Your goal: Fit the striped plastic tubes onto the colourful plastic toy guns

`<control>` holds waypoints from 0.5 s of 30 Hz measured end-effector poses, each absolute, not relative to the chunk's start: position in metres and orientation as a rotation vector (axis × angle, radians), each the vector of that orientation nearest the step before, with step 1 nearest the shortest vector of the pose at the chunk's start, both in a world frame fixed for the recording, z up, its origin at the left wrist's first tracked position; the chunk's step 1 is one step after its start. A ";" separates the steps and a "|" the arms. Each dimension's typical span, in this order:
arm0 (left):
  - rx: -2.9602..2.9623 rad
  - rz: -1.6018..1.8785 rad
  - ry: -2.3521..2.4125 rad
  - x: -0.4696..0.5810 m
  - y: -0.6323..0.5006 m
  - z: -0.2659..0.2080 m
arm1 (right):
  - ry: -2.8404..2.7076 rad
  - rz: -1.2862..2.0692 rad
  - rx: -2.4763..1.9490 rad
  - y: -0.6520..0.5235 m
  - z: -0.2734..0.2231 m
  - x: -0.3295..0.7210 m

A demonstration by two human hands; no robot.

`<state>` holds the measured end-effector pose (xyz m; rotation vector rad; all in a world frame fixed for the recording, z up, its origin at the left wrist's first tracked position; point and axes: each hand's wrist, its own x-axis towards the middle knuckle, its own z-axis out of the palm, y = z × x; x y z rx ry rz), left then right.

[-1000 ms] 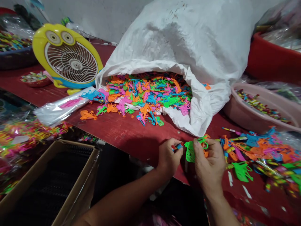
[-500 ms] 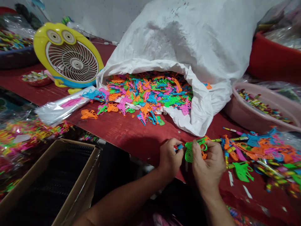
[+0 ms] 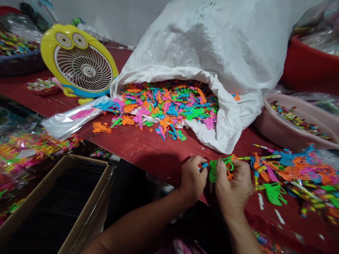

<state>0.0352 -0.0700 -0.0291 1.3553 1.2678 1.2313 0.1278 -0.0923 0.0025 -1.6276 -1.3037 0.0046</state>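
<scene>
My left hand (image 3: pixel 194 180) is closed around a small red-and-blue tube (image 3: pixel 203 165), most of which the fingers hide. Facing it, my right hand (image 3: pixel 234 188) pinches a green plastic toy piece (image 3: pixel 213 172) with a latticed flap and ring-shaped loops. An orange plastic piece (image 3: pixel 230 175) shows by the right fingers, partly covered. The tube's end is close to the green piece; I cannot tell whether they touch. Beyond the hands, a white woven sack (image 3: pixel 227 139) lies with its mouth open, spilling similar orange, pink, blue and green pieces (image 3: pixel 169 102) onto the red table (image 3: pixel 127 141).
Toys joined to striped tubes (image 3: pixel 296 165) lie heaped on the right. Behind them is a pink basin (image 3: pixel 296 130) of striped tubes, near a red tub (image 3: pixel 312 67). A yellow fan (image 3: pixel 46 53) and plastic bags (image 3: pixel 63 121) stand left. Below is a cardboard box (image 3: pixel 87 197).
The hands keep nearly the same pose and hold the same pieces. The view has shifted a little, so the fan, sack and box appear slightly further right.
</scene>
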 end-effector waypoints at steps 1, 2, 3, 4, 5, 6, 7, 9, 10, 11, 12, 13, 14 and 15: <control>1.382 1.228 1.275 0.035 -0.070 -0.029 | -1.326 -0.017 -1.645 -0.092 0.004 0.127; 1.409 1.225 1.285 0.034 -0.071 -0.029 | -1.349 -0.035 -1.662 -0.091 0.006 0.127; 1.435 1.222 1.294 0.034 -0.072 -0.030 | -1.366 -0.039 -1.675 -0.090 0.007 0.127; 1.460 1.219 1.301 0.034 -0.072 -0.030 | -1.366 -0.023 -1.681 -0.089 0.009 0.127; 1.484 1.215 1.303 0.034 -0.073 -0.030 | -1.352 0.023 -1.681 -0.087 0.011 0.127; 1.502 1.210 1.304 0.034 -0.073 -0.030 | -1.325 0.087 -1.671 -0.085 0.011 0.128; 1.513 1.206 1.305 0.033 -0.074 -0.029 | -1.294 0.155 -1.651 -0.083 0.012 0.128; 1.520 1.196 1.314 0.033 -0.074 -0.028 | -1.263 0.232 -1.607 -0.080 0.011 0.129; 1.516 1.191 1.325 0.033 -0.074 -0.028 | -1.271 0.231 -1.594 -0.079 0.009 0.129; 1.510 1.185 1.334 0.033 -0.074 -0.027 | -1.286 0.215 -1.583 -0.079 0.007 0.130; 1.507 1.181 1.339 0.033 -0.074 -0.027 | -1.299 0.198 -1.583 -0.079 0.005 0.130; 1.508 1.179 1.336 0.034 -0.073 -0.027 | -1.305 0.202 -1.593 -0.078 0.003 0.131; 1.516 1.181 1.321 0.034 -0.073 -0.027 | -1.294 0.243 -1.603 -0.077 0.000 0.132; 1.523 1.188 1.291 0.034 -0.073 -0.028 | -1.261 0.325 -1.603 -0.076 -0.001 0.135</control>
